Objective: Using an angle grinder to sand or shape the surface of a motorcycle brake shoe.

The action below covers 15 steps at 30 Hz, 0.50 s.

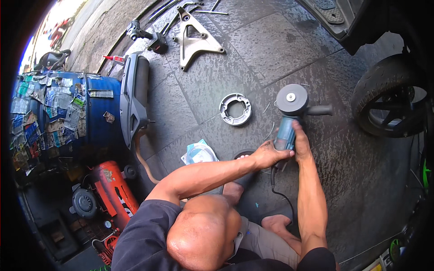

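Both my hands are closed around an angle grinder [285, 131] with a teal body, a grey disc facing up and a black side handle. My left hand [270, 155] grips the rear of the body from the left. On its right side is my right hand [302, 141], thumb laid along the housing. A black power cord [285, 195] runs from the rear end toward my bare feet. To the left of the disc, a pair of curved brake shoes [223, 110] lies in a ring on the dark tiles. A dark round object [244, 152] is partly hidden behind my left hand.
Farther off lie a metal bracket [189, 47], a cordless power tool [147, 37] and long hand tools. A blue drum [103, 101], grey muffler-like part [135, 95] and red compressor tank [114, 187] stand left. At right are a wheel [368, 97] and a scooter's footboard [332, 16].
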{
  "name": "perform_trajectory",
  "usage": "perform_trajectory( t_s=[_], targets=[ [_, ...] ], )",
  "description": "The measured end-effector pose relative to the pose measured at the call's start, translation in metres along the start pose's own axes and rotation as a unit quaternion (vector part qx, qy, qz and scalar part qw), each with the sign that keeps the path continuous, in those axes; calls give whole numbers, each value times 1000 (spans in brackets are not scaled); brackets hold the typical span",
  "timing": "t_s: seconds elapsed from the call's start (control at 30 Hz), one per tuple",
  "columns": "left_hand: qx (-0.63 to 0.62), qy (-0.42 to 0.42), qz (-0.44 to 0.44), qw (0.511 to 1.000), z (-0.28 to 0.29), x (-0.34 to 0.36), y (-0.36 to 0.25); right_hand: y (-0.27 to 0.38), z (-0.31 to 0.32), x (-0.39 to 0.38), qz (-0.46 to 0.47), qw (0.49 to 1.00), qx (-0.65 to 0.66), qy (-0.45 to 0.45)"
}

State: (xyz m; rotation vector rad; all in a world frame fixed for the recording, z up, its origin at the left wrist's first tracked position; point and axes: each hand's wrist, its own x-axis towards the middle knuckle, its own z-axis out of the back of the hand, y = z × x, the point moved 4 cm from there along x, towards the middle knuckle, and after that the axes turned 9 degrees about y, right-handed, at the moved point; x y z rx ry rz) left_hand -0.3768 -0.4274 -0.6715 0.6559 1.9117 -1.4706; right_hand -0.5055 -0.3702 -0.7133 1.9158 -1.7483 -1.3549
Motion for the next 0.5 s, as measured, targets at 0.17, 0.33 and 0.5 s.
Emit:
perform_trajectory(
  t_s=[0.17,0.33,0.5],
  targets=[
    [137,-176,19,975,-13,13,32,2,-15,1,-61,930,-315,-182],
    [415,-127,-325,840,16,-30,2,-5,42,-29,-120,905,-381,-146],
    [566,-310,-252,721,80,-3,41,47,88,-166,-176,853,-482,-94]
  ],
)
